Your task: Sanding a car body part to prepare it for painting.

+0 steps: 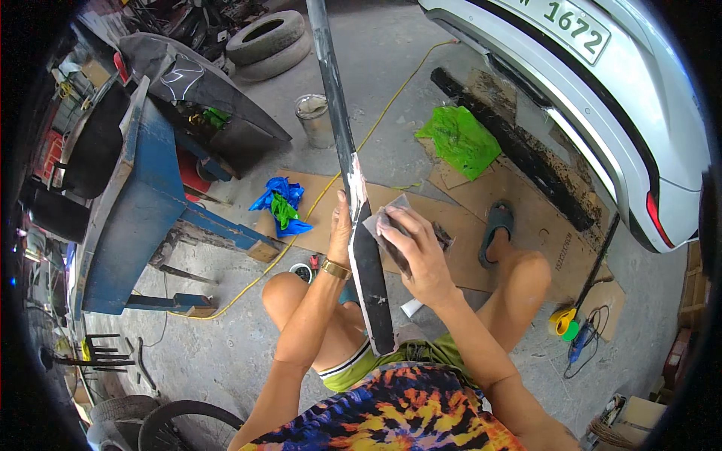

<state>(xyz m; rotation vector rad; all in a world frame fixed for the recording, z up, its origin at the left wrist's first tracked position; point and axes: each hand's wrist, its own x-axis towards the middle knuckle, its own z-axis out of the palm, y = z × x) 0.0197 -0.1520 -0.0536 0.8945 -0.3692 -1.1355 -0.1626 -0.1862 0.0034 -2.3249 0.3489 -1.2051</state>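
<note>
A long, narrow black car trim strip runs from the top of the view down to my lap, with whitish filler patches midway. My left hand grips its left side, a finger pointing up along the edge; the other fingers are partly hidden behind the strip. In my right hand is a folded grey piece of sandpaper, pinched between fingers and thumb. It lies close against the right edge of the strip, just below the whitish patch. Whether a block sits inside the fold I cannot tell.
Flat cardboard covers the floor ahead, with green plastic and a dirty black bar on it. A white car stands right, a blue bench left. A yellow hose, a can and tires lie beyond.
</note>
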